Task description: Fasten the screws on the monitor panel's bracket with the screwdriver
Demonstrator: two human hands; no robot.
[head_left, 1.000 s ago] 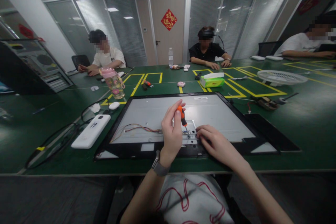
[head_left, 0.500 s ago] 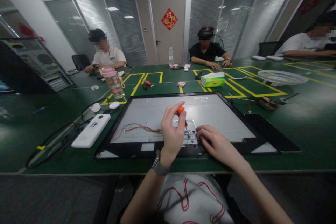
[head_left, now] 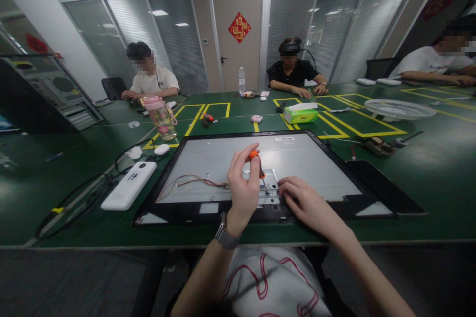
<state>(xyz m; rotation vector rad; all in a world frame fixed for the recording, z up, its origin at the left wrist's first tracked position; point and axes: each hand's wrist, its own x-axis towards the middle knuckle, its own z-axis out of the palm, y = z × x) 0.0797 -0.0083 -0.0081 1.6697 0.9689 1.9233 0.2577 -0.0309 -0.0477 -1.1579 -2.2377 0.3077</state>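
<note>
A large flat display panel [head_left: 305, 158] with a black frame lies face down in front of me on the green table. My left hand [head_left: 243, 185] is closed round a small orange-handled screwdriver [head_left: 256, 161], held upright with its tip on a small metal board [head_left: 270, 189] near the panel's front edge. My right hand [head_left: 305, 203] rests on the panel's front edge beside that board, fingers curled and pressing on it. Thin coloured wires [head_left: 193, 182] run left from the board across the panel's back.
A white box [head_left: 129, 184] and black cables [head_left: 80, 198] lie left of the panel. A pink-lidded bottle [head_left: 162, 117], a green tissue pack [head_left: 300, 113], a white fan grille [head_left: 399, 108] and a black slab [head_left: 383, 192] are nearby. Three other people sit at the far side.
My left fingers have shifted on the screwdriver's handle, which now leans slightly differently. My right hand has stayed where it was.
</note>
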